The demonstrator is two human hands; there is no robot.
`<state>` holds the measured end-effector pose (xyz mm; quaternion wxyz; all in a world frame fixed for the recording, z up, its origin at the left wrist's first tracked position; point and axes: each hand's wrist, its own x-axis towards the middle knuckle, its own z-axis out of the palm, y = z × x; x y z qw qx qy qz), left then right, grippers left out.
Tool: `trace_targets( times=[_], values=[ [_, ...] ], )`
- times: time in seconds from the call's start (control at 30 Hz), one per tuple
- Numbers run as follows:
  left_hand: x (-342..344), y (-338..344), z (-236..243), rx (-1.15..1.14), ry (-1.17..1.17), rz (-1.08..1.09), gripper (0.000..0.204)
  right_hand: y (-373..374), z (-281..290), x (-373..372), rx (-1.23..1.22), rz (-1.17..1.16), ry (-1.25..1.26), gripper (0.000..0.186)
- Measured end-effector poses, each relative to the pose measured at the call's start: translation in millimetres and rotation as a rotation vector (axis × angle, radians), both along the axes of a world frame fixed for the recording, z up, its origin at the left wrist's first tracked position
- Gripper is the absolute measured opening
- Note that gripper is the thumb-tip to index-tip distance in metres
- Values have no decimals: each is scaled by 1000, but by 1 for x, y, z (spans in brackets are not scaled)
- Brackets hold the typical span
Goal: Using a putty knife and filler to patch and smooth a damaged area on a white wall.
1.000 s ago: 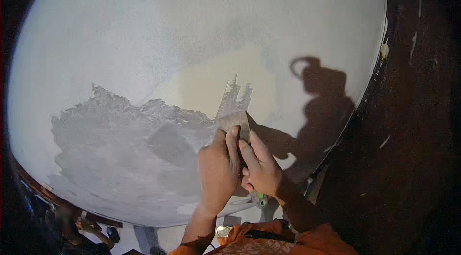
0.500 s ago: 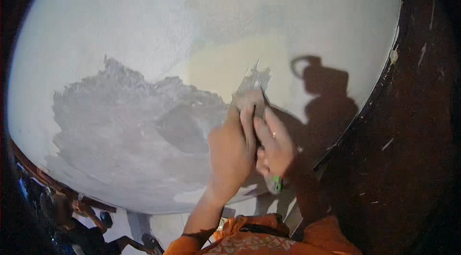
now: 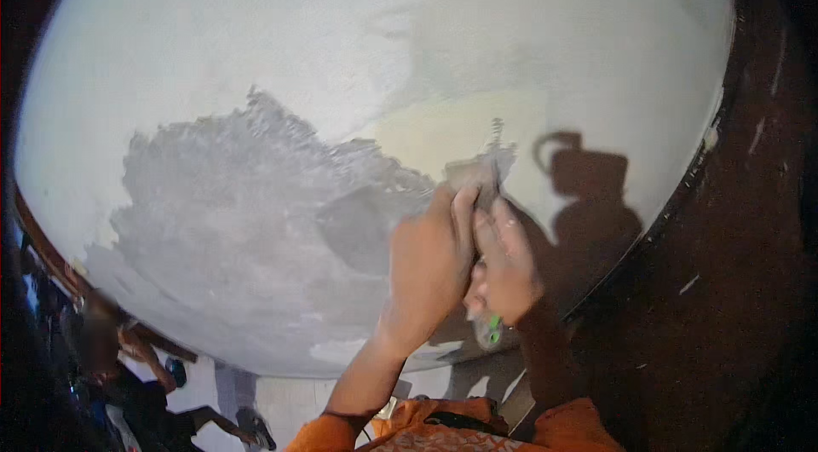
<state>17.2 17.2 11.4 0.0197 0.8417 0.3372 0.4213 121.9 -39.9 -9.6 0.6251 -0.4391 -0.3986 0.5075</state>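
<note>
My left hand (image 3: 426,273) and my right hand (image 3: 507,269) grip a putty knife (image 3: 469,172) together, its blade against a large white surface (image 3: 256,34). The green-marked handle end (image 3: 487,328) pokes out below my right hand. Smeared grey coating (image 3: 213,196) spreads left of the blade, with a thin ragged streak just above it. A pale yellow patch (image 3: 426,120) lies above and left. Both hands are blurred by motion.
A brown surface (image 3: 682,307) borders the white one at the right. At lower left a person (image 3: 141,392) in dark clothing sits or crouches near a pale floor (image 3: 281,401). A dark shadow (image 3: 588,188) falls right of my hands.
The view has shifted. My hands and the putty knife have moved up and right in the picture, still gripping. The person at lower left shows more.
</note>
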Motion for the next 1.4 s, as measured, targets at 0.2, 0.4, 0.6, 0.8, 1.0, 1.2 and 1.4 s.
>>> trace_targets(
  times=[0.2,0.4,0.6,0.8,1.0,1.2,1.4],
  values=[
    [6,5,38,51,-3,-12,24,7,40,-3,17,-155,-64,45],
    [-23,-10,-44,-301,-72,-3,23,-11,-26,-14,-57,61,84,42],
    [-71,-21,-58,-515,-234,-37,25,-17,-44,-29,-29,191,-298,31],
    [-96,-17,-44,-379,-514,-131,21,-8,-18,-1,565,-362,-1322,38],
    [-113,-13,-39,-267,-610,-122,14,34,87,-17,942,-785,-1585,20],
    [-115,-17,-17,3,-566,-92,14,41,141,-36,1113,-766,-1900,26],
    [-120,-4,-13,127,-570,-103,3,36,160,-40,1000,-733,-2127,19]
  ],
)
